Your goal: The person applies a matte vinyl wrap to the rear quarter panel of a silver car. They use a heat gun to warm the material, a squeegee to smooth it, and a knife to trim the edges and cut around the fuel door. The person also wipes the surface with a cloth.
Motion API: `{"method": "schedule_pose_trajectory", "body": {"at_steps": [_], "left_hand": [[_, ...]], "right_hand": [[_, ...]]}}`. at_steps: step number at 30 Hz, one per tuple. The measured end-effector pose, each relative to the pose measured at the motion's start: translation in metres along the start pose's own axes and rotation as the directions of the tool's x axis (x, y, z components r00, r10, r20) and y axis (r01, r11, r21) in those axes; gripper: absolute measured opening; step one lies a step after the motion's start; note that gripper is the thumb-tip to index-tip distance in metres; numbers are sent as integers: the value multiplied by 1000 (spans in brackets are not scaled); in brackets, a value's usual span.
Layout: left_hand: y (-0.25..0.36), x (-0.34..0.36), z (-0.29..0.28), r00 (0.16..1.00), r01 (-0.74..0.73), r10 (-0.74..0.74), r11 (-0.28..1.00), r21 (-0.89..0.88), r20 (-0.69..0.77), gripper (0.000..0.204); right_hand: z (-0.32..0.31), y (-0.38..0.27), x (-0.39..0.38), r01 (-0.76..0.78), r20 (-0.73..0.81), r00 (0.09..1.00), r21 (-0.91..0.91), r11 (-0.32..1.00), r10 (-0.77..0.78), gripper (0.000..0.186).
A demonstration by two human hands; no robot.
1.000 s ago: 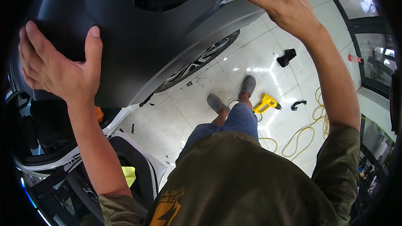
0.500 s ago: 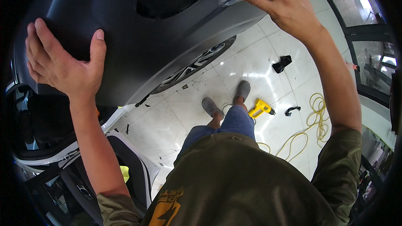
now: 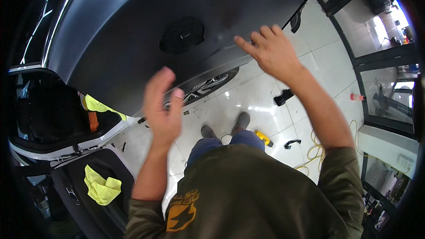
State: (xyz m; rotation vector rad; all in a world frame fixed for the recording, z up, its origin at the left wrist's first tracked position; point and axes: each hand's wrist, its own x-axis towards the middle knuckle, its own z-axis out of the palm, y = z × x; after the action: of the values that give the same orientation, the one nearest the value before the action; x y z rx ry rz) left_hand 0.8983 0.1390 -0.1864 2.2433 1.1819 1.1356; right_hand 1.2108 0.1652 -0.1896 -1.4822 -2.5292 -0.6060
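Observation:
A dark matte panel (image 3: 128, 57) of a car fills the upper middle, with a black rounded recess (image 3: 182, 34) in it. My left hand (image 3: 163, 110) is smeared by motion in front of the panel's lower part. Its thumb and fingers are apart, and nothing shows between them. At the panel's lower right, my right hand (image 3: 273, 55) is bent over with one finger stretched left along the surface and the others curled. A faint crease runs toward that fingertip. What the curled fingers grip is hidden. Below the panel shows a wheel (image 3: 208, 86).
A yellow heat gun (image 3: 264, 138) lies on the tiled floor (image 3: 239, 102) near my feet, by black scraps (image 3: 283, 97) and a yellow cord (image 3: 316, 150). At left is an opened car door (image 3: 66, 192) with a yellow cloth (image 3: 102, 186). Glass doors (image 3: 385, 93) stand at right.
My left hand has come off the panel's far left and moved right, closer to me. The view has shifted; my right hand stays at the panel's right part.

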Motion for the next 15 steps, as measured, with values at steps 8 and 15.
{"method": "schedule_pose_trajectory", "body": {"at_steps": [8, 15], "left_hand": [[21, 9, 62, 542, 169, -777, -274, -947, 322, 26], [14, 20, 71, 520, 137, -643, -588, -797, 563, 30]], "right_hand": [[46, -68, -83, -397, 217, 916, 600, 694, 337, 31], [12, -80, -67, -496, 385, 855, 801, 335, 348, 25]]}}
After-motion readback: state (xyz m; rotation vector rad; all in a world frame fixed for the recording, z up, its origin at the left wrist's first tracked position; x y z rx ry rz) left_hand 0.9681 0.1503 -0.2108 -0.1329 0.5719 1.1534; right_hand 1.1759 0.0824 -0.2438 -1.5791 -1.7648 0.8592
